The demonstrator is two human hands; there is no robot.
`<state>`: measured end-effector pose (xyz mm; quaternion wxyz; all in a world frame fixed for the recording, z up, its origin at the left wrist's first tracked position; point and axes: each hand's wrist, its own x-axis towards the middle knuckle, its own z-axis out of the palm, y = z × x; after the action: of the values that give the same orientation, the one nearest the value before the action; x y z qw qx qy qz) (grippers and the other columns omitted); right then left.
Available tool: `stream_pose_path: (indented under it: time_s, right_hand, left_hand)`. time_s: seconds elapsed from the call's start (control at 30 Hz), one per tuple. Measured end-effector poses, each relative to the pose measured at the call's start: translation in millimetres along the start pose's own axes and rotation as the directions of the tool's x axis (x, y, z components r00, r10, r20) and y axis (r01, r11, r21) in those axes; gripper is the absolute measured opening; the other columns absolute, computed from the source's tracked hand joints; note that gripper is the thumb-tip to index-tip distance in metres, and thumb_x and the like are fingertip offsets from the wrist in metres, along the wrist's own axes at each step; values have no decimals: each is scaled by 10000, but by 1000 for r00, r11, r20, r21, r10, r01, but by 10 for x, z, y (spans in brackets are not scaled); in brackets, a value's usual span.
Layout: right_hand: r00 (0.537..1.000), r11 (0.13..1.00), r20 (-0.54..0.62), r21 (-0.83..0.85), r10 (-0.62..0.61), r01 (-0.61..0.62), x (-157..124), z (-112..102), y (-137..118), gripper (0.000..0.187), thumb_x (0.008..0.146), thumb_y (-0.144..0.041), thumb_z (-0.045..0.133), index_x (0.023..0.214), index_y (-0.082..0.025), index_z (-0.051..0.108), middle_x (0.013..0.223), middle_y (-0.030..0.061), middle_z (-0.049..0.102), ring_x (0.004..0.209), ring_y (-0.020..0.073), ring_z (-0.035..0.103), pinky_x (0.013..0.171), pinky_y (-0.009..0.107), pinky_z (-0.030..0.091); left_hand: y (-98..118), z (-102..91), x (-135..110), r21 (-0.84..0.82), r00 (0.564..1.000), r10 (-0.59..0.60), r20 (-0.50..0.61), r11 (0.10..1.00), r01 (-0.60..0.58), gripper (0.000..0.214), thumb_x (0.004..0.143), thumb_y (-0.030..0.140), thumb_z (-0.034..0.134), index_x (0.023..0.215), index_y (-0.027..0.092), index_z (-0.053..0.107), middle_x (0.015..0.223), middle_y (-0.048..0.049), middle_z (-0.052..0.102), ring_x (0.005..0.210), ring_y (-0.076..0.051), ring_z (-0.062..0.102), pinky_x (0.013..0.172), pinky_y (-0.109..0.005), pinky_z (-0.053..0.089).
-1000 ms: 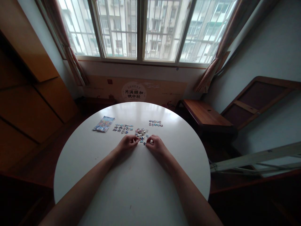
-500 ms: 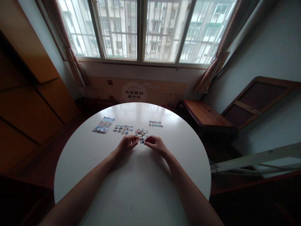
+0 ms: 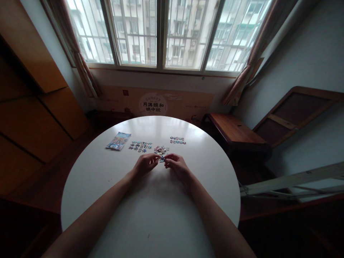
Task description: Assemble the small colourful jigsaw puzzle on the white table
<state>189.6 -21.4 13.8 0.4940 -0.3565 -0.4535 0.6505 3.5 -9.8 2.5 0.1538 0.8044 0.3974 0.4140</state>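
Head view: your left hand (image 3: pixel 146 163) and right hand (image 3: pixel 177 165) pinch puzzle pieces (image 3: pixel 162 159), seemingly joining them; the next move needs careful aligning.

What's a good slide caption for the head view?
Left hand and right hand at puzzle pieces, in front of a loose pile on a white table.

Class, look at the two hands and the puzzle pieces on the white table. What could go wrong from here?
1. The left hand and right hand work close to the loose heap, so a knuckle might scatter it.
2. The pieces between the fingertips are small, so one could slip.
3. The laid-out rows sit just beyond the left hand; reaching forward might knock them out of line.
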Motion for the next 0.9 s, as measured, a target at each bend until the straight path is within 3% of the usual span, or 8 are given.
stream_pose_path:
  time_s: [0.17,0.4,0.67,0.9]
  right_hand:
    - [1000,999,-25,36,-10,11,34,-41,18,182,564,-233,725,721,-159,668,572,-5,605,527,102,539,535,244,430]
    - [999,1000,-34,9,-6,6,74,-79,78,179,564,-232,717,723,-154,688,583,3,622,528,101,540,540,243,420]
    - [999,999,-30,-53,-15,13,47,-43,33,181,576,-241,705,732,-151,692,561,-5,612,518,95,525,538,240,415]
    - [999,989,-34,-144,-17,12,38,-40,28,190,591,-255,685,746,-146,691,532,-13,584,491,89,492,519,238,397]
  left_hand:
    - [14,16,2,18,998,1,55,1000,-2,206,811,203,532,964,170,666,615,12,613,489,-58,483,505,-160,394]
    - [-6,23,24,-105,999,-33,15,994,34,175,797,246,567,881,137,675,585,1,603,480,-63,505,470,-151,405]
    - [108,-45,2,188,991,116,72,974,-128,197,783,188,540,929,192,672,601,22,626,495,-67,534,523,-165,408]
    - [80,-47,-1,176,991,116,60,976,-125,149,796,199,518,858,172,651,605,13,626,502,-73,536,525,-171,410]
